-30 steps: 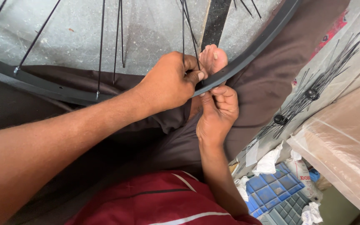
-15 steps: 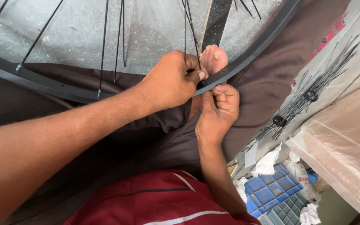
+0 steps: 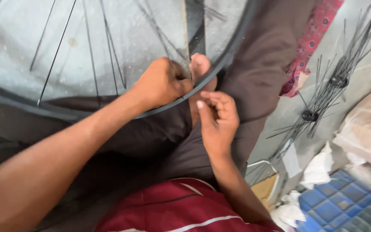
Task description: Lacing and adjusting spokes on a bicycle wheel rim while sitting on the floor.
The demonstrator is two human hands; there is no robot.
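Note:
A black bicycle wheel rim [image 3: 236, 46] with thin black spokes [image 3: 59, 47] lies across my lap over brown trousers. My left hand [image 3: 162, 82] grips the rim's near edge, fingers curled over it. My right hand [image 3: 217, 118] sits just below the rim, fingers pinched together near the rim; what they pinch is too small to see. A bare foot [image 3: 200, 66] shows right behind the rim, between the two hands.
Two black hubs with loose spokes [image 3: 323, 101] lie on the grey floor at right. A red patterned cloth [image 3: 310, 41] is beyond my knee. A blue compartment tray [image 3: 331, 206], white crumpled paper [image 3: 316, 167] and a plastic-wrapped bundle [image 3: 368, 124] sit at lower right.
The view has swung left and blurred, so the hubs and tray show more fully. My right hand has dropped slightly away from the rim; the left keeps its grip.

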